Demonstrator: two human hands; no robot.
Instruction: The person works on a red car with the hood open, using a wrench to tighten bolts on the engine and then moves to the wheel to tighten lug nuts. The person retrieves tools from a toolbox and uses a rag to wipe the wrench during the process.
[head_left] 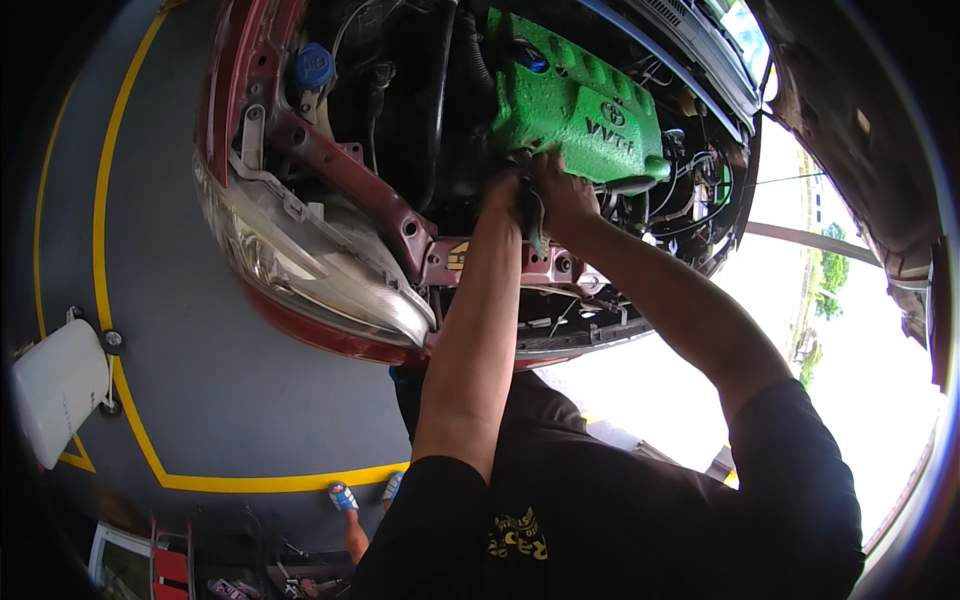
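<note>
Both my arms reach into the open engine bay of a dark red car. My left hand (506, 187) is down at the front edge of the bright green engine cover (585, 115), its fingers mostly hidden among dark parts. Right beside it, my right hand (566, 200) is bent downward with its fingers curled closed at the cover's lower edge. What it grips is hidden. A greyish-green strip, perhaps a rag (536, 222), hangs between the two wrists toward the red front crossmember (400, 225).
A cloudy headlight (300, 270) and a blue reservoir cap (315, 64) are on the left. The raised hood (850, 110) arches at the right. A white container (62, 390) stands on the grey floor, and another person's sandalled foot (343, 497) shows below.
</note>
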